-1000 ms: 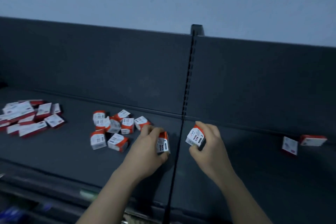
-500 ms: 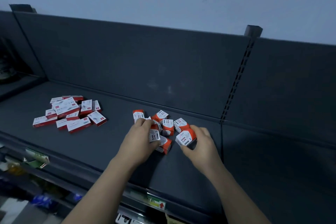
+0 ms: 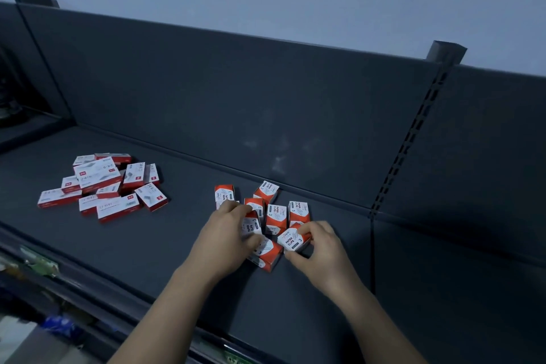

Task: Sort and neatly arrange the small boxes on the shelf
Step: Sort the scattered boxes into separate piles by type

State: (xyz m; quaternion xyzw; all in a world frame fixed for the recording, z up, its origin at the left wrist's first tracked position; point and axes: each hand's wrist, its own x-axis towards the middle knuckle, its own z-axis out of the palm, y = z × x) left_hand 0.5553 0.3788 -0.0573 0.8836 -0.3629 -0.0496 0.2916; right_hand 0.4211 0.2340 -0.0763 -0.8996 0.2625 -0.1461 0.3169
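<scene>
— Between your two hands, the cluster of paper-clip boxes (image 3: 276,216) is sitting in a loose huddle on the shelf (image 3: 153,251), some upright, some tipped.

— What are my hands doing?

— Your left hand (image 3: 224,233) is curling fingers and thumb round one orange-and-white box (image 3: 251,226) at the huddle's near-left side. Your right hand (image 3: 322,248) is pinching a second box (image 3: 294,241), printed "PAPER CLIPS", at its near-right edge. The hands are staying apart, with a tipped box (image 3: 267,255) lying between them.

— And what is changing?

— A second ago you were holding these two boxes off by the slotted upright (image 3: 413,133). Now you are bringing them in against the rest, and the upright is standing well to the right of your right hand. As I am reading it, the strays are joining their own kind, so the sorting is moving along.

— So arranging is coming next?

— Probably. Nothing is lining up yet, and the boxes are facing different ways. Well out past your left hand, the pile of flat red-and-white boxes (image 3: 103,189) is lying just as jumbled and is waiting for the same treatment.
</scene>
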